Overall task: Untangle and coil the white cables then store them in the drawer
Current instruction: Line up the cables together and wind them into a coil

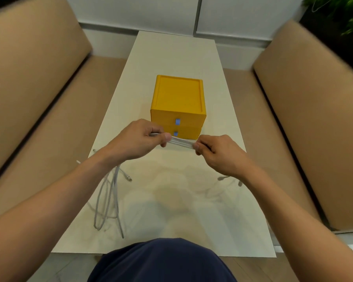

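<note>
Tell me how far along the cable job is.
Done: little; no finished coil shows. In hand: the left hand and right hand pinch a flat bundle of the white cables stretched between them, while loose lengths hang below the left forearm onto the table. Left: finish coiling, open a drawer of the yellow drawer box, whose two drawers are both shut, and put the cables in.

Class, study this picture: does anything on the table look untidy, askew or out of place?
Yes. The white cables, gripped between left hand and right hand, trail in loose loops over the table, plug ends scattered either side. The yellow drawer unit looks shut and undamaged.
</note>
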The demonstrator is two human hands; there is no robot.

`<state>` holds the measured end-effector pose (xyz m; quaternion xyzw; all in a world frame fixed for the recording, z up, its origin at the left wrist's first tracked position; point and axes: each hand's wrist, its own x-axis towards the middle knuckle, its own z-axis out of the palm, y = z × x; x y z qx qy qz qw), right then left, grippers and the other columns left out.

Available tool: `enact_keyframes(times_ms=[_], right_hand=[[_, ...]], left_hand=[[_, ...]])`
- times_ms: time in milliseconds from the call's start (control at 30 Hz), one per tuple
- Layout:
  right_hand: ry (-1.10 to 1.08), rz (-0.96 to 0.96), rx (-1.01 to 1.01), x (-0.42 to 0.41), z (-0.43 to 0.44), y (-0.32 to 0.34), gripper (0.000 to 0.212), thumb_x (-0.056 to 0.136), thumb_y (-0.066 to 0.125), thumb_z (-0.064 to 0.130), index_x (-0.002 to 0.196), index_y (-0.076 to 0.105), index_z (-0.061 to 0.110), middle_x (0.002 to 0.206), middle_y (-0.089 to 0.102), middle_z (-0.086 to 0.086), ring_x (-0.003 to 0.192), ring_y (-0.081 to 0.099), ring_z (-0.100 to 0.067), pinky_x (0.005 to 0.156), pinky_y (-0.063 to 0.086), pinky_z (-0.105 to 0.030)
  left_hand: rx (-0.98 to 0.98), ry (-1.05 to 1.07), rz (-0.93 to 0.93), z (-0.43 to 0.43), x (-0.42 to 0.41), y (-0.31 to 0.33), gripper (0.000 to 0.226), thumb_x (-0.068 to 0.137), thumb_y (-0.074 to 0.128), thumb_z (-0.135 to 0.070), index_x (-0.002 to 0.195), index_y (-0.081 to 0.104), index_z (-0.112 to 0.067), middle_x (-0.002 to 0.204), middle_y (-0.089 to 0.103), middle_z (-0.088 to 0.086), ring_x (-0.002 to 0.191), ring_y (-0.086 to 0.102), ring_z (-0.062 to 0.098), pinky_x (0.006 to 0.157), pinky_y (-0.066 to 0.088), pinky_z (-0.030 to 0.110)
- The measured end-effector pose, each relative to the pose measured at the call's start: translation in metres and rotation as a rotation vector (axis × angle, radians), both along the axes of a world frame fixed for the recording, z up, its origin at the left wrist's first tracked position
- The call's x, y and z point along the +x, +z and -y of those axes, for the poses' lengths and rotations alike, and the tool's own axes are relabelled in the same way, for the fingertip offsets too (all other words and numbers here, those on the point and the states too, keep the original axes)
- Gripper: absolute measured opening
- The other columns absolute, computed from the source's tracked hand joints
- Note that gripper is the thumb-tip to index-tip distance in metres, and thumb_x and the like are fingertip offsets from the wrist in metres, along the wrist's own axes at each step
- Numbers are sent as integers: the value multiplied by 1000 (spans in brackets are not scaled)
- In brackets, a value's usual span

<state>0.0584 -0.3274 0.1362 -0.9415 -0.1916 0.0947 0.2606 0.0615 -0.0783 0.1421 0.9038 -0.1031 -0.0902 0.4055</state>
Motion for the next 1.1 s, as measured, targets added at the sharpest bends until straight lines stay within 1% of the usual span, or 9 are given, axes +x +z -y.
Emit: enact_keyframes(times_ms=[100, 267, 400, 567, 700, 800, 900, 1000, 1100], right_hand=[[146, -85, 112, -12, -4, 22, 29, 106, 53, 38, 81, 66, 28, 57, 55, 17, 54, 48, -8, 54, 33, -21], [25, -50, 160, 4, 13, 6, 30, 105, 57, 38, 82, 70, 24, 55, 54, 19, 51, 44, -6, 52, 32, -17], [-34, 81, 107, 8, 8, -6, 30, 105, 56, 36, 82, 68, 20, 57, 57, 26, 56, 53, -3, 50, 31, -17], [28, -34, 194, 0, 3, 7, 31, 105, 56, 35, 79, 68, 24, 53, 51, 15, 51, 45, -7, 50, 29, -20], [43, -34, 106, 1, -5, 10, 32, 106, 54, 35, 80, 67, 23, 52, 53, 19, 51, 46, -7, 50, 27, -20], [41, -30, 52, 2, -9, 8, 31, 106, 54, 36, 81, 68, 24, 54, 55, 22, 52, 49, -6, 51, 28, -23], [54, -31, 48, 1, -8, 8, 31, 106, 54, 38, 81, 67, 27, 57, 57, 25, 55, 51, -4, 53, 30, -24], [72, -66, 78, -2, -6, 8, 30, 105, 56, 40, 81, 69, 30, 60, 61, 24, 56, 53, -4, 56, 36, -26], [19, -149, 186, -1, -3, 10, 33, 100, 62, 47, 81, 72, 22, 65, 71, 11, 49, 52, -5, 57, 44, -28]], left_hand=[[44, 21, -3, -6, 1, -6, 34, 100, 61, -46, 78, 74, -23, 53, 56, -29, 56, 52, -11, 60, 32, 29], [-123, -78, -24, -3, -5, 7, 31, 98, 65, -41, 77, 76, -21, 54, 57, -13, 53, 50, 1, 61, 37, 20], [-219, -145, -24, -3, -9, 2, 31, 95, 65, -50, 79, 78, -27, 80, 62, 23, 77, 54, 38, 71, 40, 42], [31, -142, -90, -16, 1, -11, 38, 101, 52, -53, 82, 71, -27, 62, 53, -4, 55, 45, 6, 63, 38, 31], [175, -159, -104, -8, -3, -20, 34, 106, 44, -49, 101, 69, -27, 92, 71, -6, 87, 69, 11, 81, 52, 38], [-36, -131, -114, 12, -16, -18, 30, 107, 46, -47, 116, 69, -32, 103, 73, -7, 98, 69, 15, 84, 52, 38], [-230, -54, -157, 28, -27, -18, 26, 105, 53, -44, 103, 74, -29, 83, 70, -12, 72, 65, 8, 73, 53, 37], [-184, -47, -140, 27, -27, -15, 28, 104, 55, -42, 90, 75, -29, 71, 64, -10, 62, 49, 7, 66, 41, 36], [-139, -63, -100, 21, -21, -3, 31, 103, 58, -41, 78, 73, -30, 74, 70, -5, 59, 49, 5, 63, 40, 32]])
